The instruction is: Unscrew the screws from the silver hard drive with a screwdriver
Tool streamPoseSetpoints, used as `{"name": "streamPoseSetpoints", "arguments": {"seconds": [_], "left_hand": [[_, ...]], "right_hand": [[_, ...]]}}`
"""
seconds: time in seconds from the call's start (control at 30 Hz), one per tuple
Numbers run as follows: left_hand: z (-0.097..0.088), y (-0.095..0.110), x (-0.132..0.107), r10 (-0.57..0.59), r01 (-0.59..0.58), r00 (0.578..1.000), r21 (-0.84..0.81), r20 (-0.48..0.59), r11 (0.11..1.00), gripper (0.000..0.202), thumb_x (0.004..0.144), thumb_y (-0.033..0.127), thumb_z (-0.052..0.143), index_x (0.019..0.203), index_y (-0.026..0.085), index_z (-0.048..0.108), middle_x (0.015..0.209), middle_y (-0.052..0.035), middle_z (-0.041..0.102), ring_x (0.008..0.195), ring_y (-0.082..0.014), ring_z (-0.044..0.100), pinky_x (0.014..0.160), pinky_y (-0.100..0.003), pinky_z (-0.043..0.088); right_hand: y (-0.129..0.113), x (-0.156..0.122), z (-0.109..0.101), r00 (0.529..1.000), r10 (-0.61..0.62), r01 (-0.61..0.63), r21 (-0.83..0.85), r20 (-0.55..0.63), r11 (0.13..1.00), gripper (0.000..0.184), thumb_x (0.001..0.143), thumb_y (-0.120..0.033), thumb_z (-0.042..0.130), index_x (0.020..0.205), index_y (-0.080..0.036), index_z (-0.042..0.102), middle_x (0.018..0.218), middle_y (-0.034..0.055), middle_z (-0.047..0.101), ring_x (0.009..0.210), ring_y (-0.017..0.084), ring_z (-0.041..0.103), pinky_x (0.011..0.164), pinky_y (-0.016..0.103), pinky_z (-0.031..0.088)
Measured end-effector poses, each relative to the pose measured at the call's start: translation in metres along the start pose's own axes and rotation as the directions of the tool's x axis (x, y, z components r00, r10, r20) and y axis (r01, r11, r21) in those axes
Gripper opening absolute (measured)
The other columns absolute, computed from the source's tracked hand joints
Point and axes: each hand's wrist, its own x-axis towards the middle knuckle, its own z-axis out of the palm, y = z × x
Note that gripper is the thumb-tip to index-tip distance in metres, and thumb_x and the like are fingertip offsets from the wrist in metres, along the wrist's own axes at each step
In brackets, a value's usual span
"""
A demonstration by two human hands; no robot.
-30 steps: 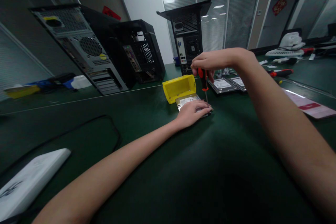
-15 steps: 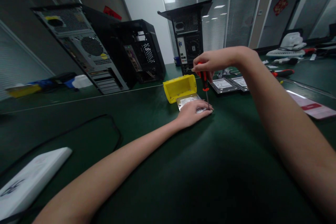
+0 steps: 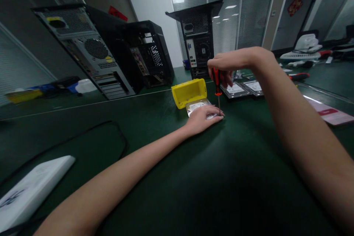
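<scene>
A silver hard drive [image 3: 194,107] lies flat on the green tabletop, partly hidden under my left hand [image 3: 203,117]. The fingers of that hand grip the drive near its right end. Above it, my right hand [image 3: 222,68] is closed round the handle of a red and black screwdriver [image 3: 217,83]. The screwdriver stands nearly upright, its tip down at the drive's right end beside my left fingertips. What exactly the tip touches is too small to make out. Against the drive's far side is a yellow plastic box [image 3: 190,92] with tiny bits inside.
More hard drives [image 3: 235,90] lie right of the screwdriver. Several black computer cases [image 3: 199,44] stand along the back. A white box [image 3: 38,184] and a black cable [image 3: 83,132] are at left. A pink and white package [image 3: 332,110] lies at right.
My right hand has shifted slightly right with the screwdriver, whose handle now stands more upright. The left hand and the hard drive have stayed put.
</scene>
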Motion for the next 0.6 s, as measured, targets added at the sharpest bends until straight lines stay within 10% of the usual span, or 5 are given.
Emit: {"name": "streamPoseSetpoints", "arguments": {"seconds": [0.6], "left_hand": [[-0.0015,-0.0001,-0.0014,-0.027,0.027,1.000,-0.010,0.006,1.000,0.028,0.087,0.039,0.050,0.102,0.023,0.067,0.114,-0.0032,0.064,0.110,-0.0196,0.055,0.098,-0.038,0.039]], "right_hand": [[0.0010,-0.0067,-0.0071,0.995,-0.074,0.067,-0.119,-0.060,0.991,0.058,0.082,-0.062,0.039,0.092,-0.013,0.067,0.074,0.0073,0.064,0.073,0.017,0.063,0.061,0.028,0.048]]}}
